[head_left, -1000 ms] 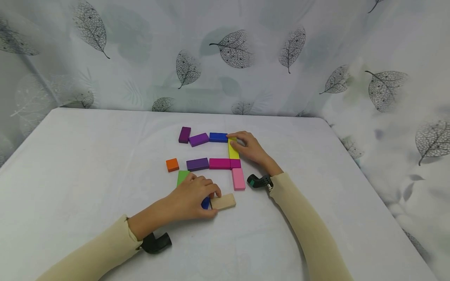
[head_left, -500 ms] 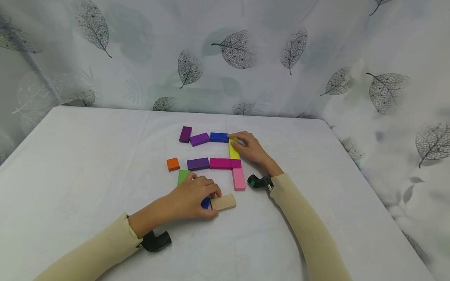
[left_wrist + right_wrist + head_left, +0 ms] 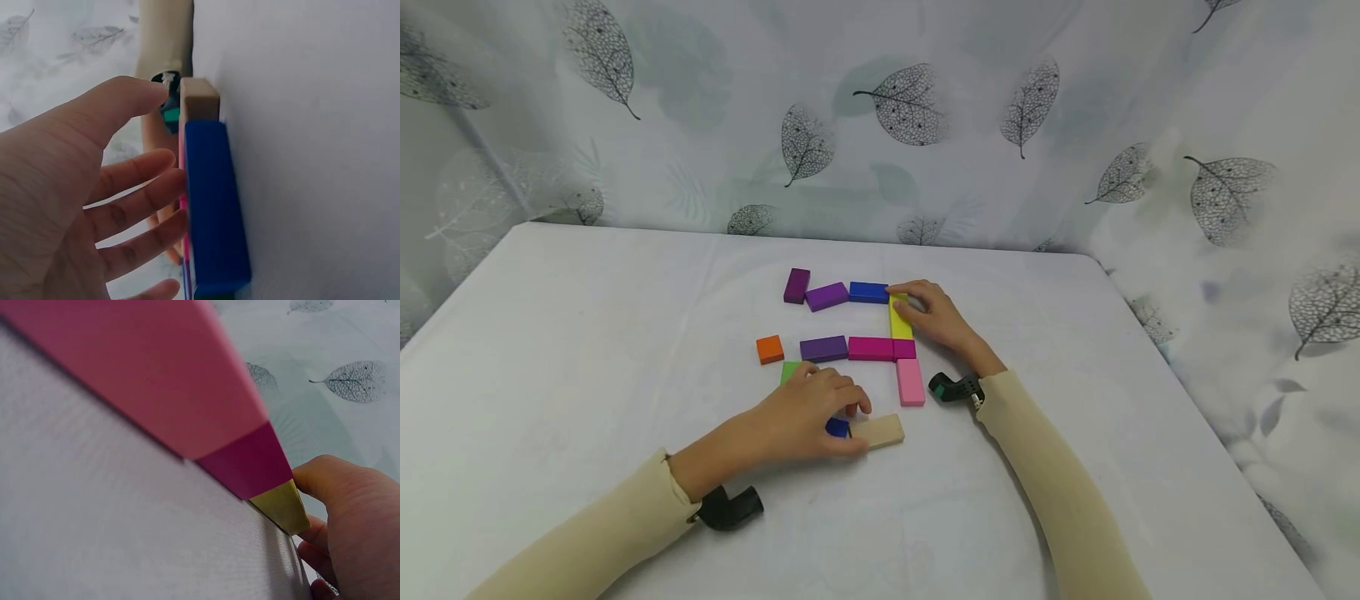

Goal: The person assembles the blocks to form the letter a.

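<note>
Yellow block (image 3: 899, 323) pinched in the right hand (image 3: 938, 318), left hand (image 3: 801, 423) spread and empty, a person's layout looks mostly joined, pink block (image 3: 911, 383) and wooden block (image 3: 882, 430) seemingly yet to meet.

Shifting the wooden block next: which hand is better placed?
Left, I'd judge: the left hand is beside the wooden block, fingers relaxed, while the right hand is farther off, at the yellow block.
</note>
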`<state>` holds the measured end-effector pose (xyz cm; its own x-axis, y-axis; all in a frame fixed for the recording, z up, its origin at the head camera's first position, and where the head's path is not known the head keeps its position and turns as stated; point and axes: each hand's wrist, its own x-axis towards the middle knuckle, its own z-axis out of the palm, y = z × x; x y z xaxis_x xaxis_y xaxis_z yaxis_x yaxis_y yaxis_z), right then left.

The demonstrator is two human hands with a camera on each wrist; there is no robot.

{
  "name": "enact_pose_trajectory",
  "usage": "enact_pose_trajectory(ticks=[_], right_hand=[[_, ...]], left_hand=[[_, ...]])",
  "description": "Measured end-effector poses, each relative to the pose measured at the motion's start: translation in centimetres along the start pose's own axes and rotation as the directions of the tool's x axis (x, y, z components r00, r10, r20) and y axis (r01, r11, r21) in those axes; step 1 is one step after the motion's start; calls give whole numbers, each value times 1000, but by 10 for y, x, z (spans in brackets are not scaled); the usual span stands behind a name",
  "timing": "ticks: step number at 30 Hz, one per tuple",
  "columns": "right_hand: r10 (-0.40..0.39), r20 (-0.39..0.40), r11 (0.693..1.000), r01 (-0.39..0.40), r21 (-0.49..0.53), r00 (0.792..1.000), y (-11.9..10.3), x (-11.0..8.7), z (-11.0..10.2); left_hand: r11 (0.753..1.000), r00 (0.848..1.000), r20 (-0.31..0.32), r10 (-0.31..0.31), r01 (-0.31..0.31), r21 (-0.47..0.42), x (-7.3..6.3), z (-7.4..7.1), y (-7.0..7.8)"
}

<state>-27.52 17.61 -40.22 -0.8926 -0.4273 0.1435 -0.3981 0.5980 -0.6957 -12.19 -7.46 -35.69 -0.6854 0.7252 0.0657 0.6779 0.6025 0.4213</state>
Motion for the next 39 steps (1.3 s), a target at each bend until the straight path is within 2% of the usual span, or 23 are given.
enact_pose_trajectory(ticks=[5, 11, 18, 29, 34, 39], right_hand=[[-11, -11, 1000, 11, 0, 1000, -1, 0, -1], [-2, -7, 1000, 2, -2, 1000, 0, -1, 0], [13, 1, 1000, -13, -5, 1000, 1, -1, 0], [-16, -2, 1000, 16, 1, 1000, 0, -1, 0], [-11, -2, 1000, 11, 9, 1000, -1, -2, 1], [-30, -14, 999, 30, 11, 999, -1, -1, 1]], left_hand=[[1000, 997, -80, 2, 0, 28, 0, -11, -8], [996, 989, -129, -78, 82, 29, -1, -25, -23], [990, 973, -185, -136, 139, 4, -6, -35, -51], [972, 954, -190, -232, 222, -70, -18, -42, -89], [973, 966, -137, -218, 203, -112, -21, -41, -98], [978, 975, -104, -195, 185, -101, -22, -42, -102]])
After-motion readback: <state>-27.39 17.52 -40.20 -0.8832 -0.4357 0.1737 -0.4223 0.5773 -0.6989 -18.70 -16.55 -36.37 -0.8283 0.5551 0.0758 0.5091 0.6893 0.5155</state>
